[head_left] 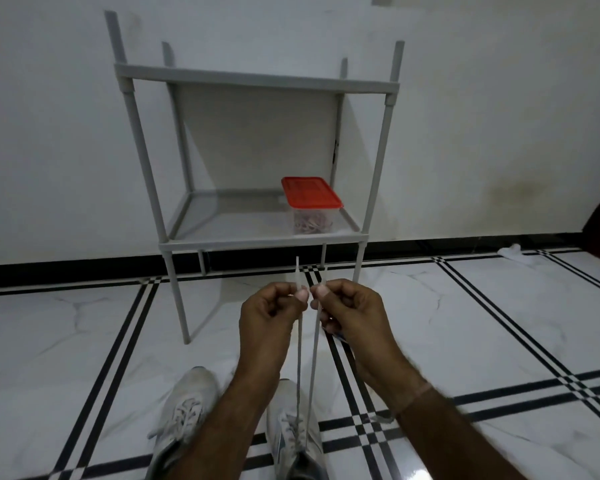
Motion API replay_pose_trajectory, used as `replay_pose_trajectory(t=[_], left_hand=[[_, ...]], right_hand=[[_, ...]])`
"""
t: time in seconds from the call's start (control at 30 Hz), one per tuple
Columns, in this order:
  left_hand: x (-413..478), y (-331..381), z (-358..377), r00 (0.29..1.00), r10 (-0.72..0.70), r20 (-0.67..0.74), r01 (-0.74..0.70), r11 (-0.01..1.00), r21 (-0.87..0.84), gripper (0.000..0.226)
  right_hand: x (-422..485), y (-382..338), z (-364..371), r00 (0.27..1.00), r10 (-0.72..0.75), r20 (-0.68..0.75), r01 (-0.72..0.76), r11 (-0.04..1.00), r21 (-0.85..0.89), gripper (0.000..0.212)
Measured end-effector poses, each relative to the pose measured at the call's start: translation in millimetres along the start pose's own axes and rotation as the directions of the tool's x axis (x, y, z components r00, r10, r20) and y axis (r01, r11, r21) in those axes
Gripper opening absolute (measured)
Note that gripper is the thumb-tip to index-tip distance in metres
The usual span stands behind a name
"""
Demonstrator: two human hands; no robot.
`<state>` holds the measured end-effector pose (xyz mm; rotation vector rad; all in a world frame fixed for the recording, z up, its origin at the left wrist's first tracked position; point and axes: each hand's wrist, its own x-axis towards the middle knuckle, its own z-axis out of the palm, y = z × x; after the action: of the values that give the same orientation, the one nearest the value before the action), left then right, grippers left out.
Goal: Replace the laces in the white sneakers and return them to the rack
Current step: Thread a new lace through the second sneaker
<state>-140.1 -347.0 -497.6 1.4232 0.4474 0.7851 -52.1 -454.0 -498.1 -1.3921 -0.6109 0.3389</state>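
Note:
Two white sneakers stand on the floor at the bottom. The left sneaker (184,407) is laced. The right sneaker (293,434) lies partly behind my forearms. Two ends of its white lace (310,368) run taut from the shoe up to my hands. My left hand (271,306) pinches one lace end, whose tip pokes up above the fingers. My right hand (347,310) pinches the other end right beside it. Both hands are raised side by side in front of the grey rack (257,242).
The two-shelf rack stands against the white wall. A clear box with a red lid (310,204) sits on its lower shelf at the right. The floor is white tile with black stripes. A white scrap (510,251) lies by the baseboard at the right.

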Motion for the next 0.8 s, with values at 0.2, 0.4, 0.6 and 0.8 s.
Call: replay_pose_trajectory(t=[0.2,0.4,0.6,0.8], left_hand=[[3.3,0.6,-2.0,1.000,0.013,0.017,-0.014,0.999,0.034,0.009],[4.2,-0.5,-3.8,1.000,0.011,0.026,-0.012,1.000,0.027,0.010],[5.6,-7.1,-4.2,0.993,-0.045,0.113,0.038,0.997,0.062,0.015],[9.3,-14.1,-4.3,0.985,-0.114,0.132,0.122,0.991,-0.051,0.016]], right_hand=[[3.4,-2.8,-0.1,1.000,-0.019,-0.003,0.019,0.999,0.026,0.015],[4.0,-4.2,2.1,1.000,-0.021,0.013,0.021,1.000,0.009,0.016],[7.5,1.1,4.3,0.999,-0.042,0.014,0.042,0.999,-0.012,0.015],[4.4,19.6,5.4,0.999,-0.037,0.029,0.040,0.994,-0.105,0.020]])
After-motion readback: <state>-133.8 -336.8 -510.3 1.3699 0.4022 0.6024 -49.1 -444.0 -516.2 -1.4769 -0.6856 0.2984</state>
